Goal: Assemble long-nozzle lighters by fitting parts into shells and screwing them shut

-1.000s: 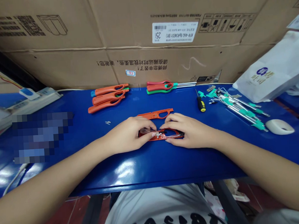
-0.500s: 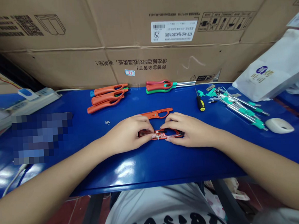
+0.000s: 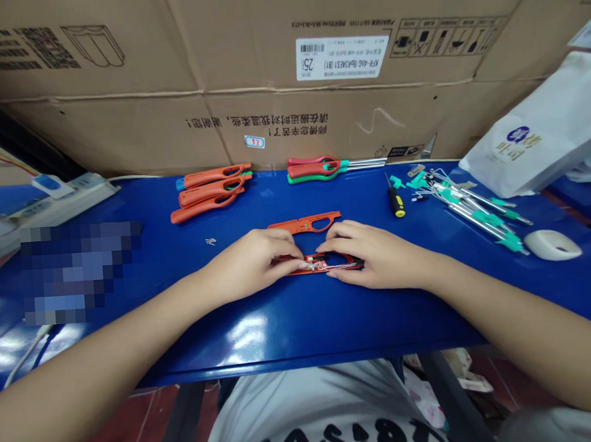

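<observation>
An orange lighter casing half [image 3: 320,263] lies in front of me with its inside up, holding thin wires and small white and black parts. My right hand [image 3: 372,253] grips its right end around the oval trigger opening. At the other end my left hand [image 3: 262,258] has its thumb and fingers closed over the casing near the small parts; the fingertips hide what exactly they pinch. Just behind my hands lies a matching orange casing half [image 3: 308,224], partly covered by the left fingers.
Several orange casings [image 3: 211,193] and red and green lighters [image 3: 315,169] lie along the cardboard box [image 3: 246,64]. To the right are a screwdriver [image 3: 397,203], metal tubes with green parts [image 3: 475,210], a white mouse-shaped object [image 3: 552,245] and a paper bag [image 3: 535,126]. Small screws [image 3: 210,241] lie left.
My left fingers have shifted slightly left and up along the casing, so a little more of its inside shows. My right hand keeps its grip. The view has moved slightly.
</observation>
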Available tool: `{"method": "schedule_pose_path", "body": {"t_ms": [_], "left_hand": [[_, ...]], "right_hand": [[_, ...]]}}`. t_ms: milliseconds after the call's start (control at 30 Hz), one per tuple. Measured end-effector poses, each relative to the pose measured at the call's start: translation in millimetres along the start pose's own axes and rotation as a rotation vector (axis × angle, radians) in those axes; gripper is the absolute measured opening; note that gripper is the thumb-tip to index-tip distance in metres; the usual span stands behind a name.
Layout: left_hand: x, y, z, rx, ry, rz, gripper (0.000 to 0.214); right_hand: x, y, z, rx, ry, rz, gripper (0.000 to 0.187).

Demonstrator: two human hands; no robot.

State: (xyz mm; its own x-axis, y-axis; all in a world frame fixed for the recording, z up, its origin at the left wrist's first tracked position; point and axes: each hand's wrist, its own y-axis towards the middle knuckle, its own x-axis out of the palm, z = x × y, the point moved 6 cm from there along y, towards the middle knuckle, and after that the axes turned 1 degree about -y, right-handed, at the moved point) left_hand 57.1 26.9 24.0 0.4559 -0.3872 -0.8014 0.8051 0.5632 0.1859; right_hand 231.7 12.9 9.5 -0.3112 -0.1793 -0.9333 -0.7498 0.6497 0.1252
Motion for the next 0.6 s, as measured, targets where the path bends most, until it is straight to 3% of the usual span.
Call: {"method": "schedule_pose_path", "body": {"t_ms": [600], "left_hand": [[6.5, -0.9, 1.1, -0.068, -0.007, 0.032, 0.01]], "right_hand": [[-0.3, -1.0, -0.4, -0.019, 0.023, 0.029, 0.031]]}}
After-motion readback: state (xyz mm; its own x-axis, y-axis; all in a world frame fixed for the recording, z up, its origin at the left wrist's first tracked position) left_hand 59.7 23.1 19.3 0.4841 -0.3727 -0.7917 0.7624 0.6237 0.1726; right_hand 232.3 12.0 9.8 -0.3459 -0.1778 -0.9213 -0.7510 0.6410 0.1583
